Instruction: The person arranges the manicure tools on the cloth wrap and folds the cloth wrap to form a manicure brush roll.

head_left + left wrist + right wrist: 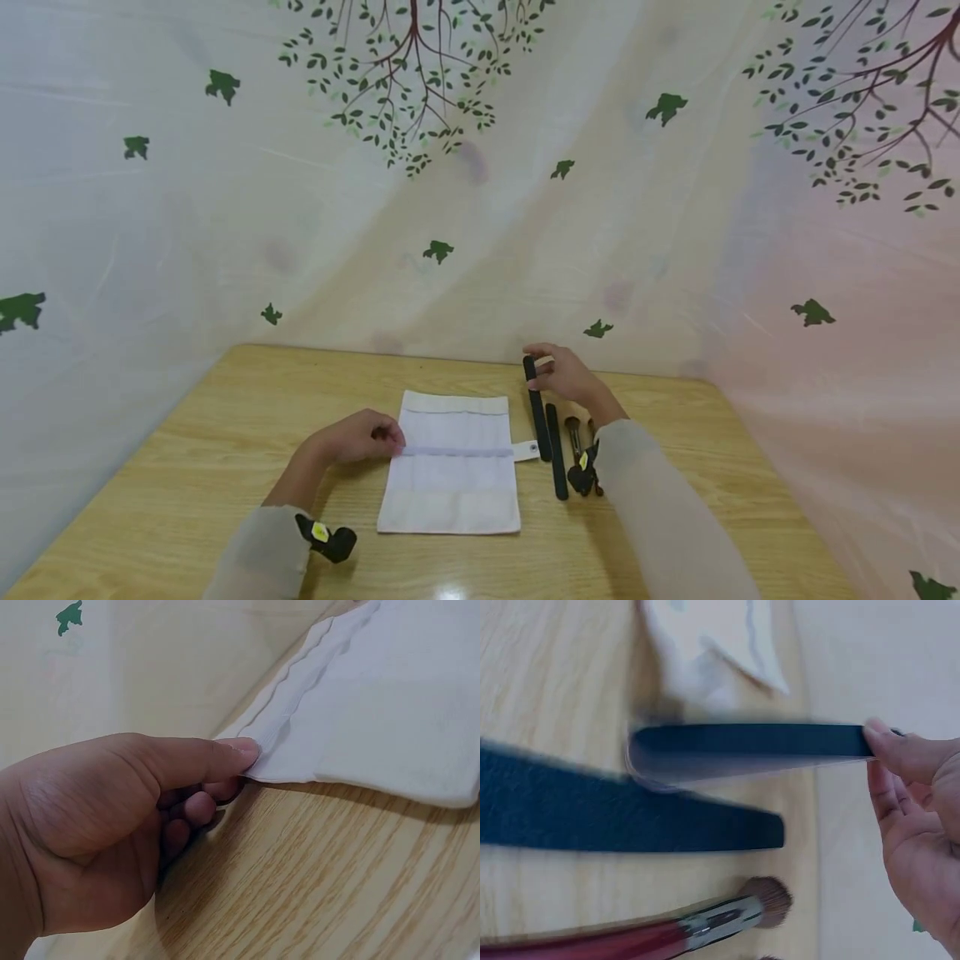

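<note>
A white fabric pouch (453,487) with a band across its middle lies spread out on the table. My left hand (360,437) pinches its left edge between thumb and fingers, the thumb (241,750) on top of the cloth. To the right, my right hand (564,375) holds a black nail file (537,417) by its far end, thumb against fingers. In the right wrist view this nail file (765,740) is tilted, its other end blurred. A second black nail file (557,458) lies beside it on the wood.
A snap strap (527,451) sticks out from the pouch's right side, close to the held file. Right of the files lie makeup brushes (573,432), one with a red handle (630,940), partly behind my right wrist. A patterned cloth backdrop (480,292) borders the wooden table (300,371).
</note>
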